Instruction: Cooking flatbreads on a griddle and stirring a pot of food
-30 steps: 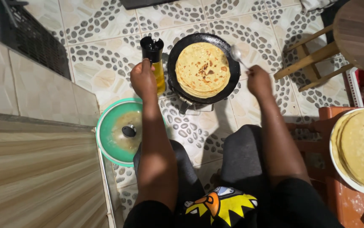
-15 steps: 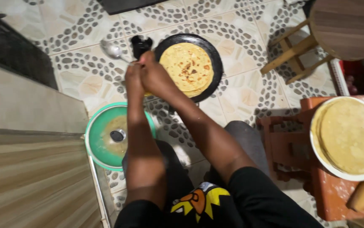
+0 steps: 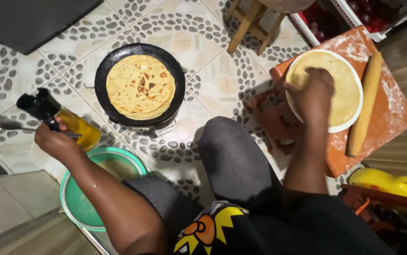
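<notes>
Your left hand (image 3: pixel 54 141) grips spoon (image 3: pixel 5 123); right hand (image 3: pixel 313 94) curls loosely on raw flatbread (image 3: pixel 345 94): lift it gently toward pan (image 3: pixel 139 85)

A: The light is dim and warm, falling from above; the tiled floor (image 3: pixel 203 61) is lit evenly, while the upper left corner sinks into near black.

B: Shadows are soft. The person's knee and body darken the tiles just below the black pan (image 3: pixel 139 85), and the stool legs (image 3: pixel 248 23) throw a faint shade.

A: The right hand (image 3: pixel 312 92) over the white plate (image 3: pixel 355 111) is smeared by motion blur; the left hand (image 3: pixel 54 141) is sharper.

B: The oil bottle (image 3: pixel 78 127) shows a small amber gleam, no harsh glare. Edges bend slightly, as with a wide lens, and the lower right corner is murky.
</notes>
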